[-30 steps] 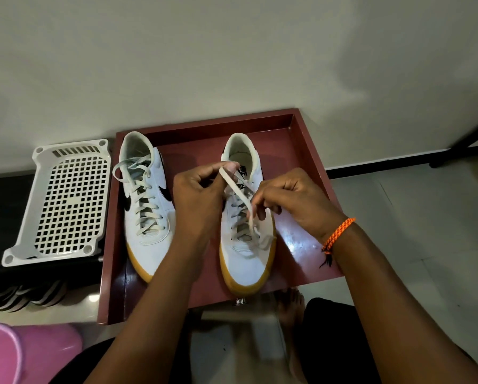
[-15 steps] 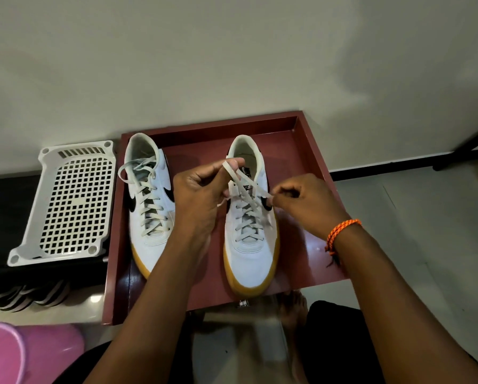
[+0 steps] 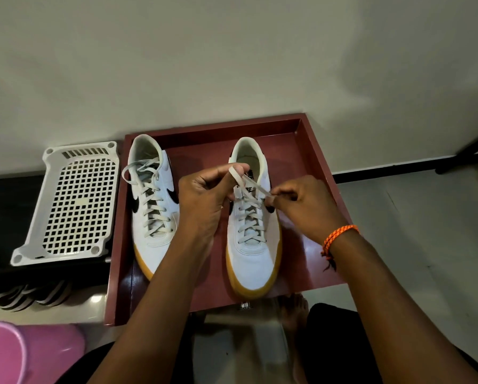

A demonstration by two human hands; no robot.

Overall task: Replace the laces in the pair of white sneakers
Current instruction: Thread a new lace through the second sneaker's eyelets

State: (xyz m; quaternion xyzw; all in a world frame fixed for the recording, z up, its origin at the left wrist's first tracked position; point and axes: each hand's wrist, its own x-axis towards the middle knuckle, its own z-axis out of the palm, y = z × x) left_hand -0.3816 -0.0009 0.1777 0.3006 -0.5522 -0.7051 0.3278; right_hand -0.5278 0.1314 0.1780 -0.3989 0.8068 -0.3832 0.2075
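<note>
Red tray (image 3: 312, 151) on floor holds both white sneakers; right sneaker (image 3: 253, 253) being worked, left sneaker (image 3: 152, 236) laced. Left hand (image 3: 204, 195) pinches one lace end (image 3: 236, 174), right hand (image 3: 304, 200) pinches the other. Lace looks flat, soft, light, likely slippery; grip near tips.

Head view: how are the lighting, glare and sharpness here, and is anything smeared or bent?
Head view: dim and uneven, with soft shadows across the wall; faint glare on the red tray beside the right hand; both sneakers sharp; a smeared patch below the tray's near edge, by the bare foot; wide-angle bend along the baseboard.
</note>
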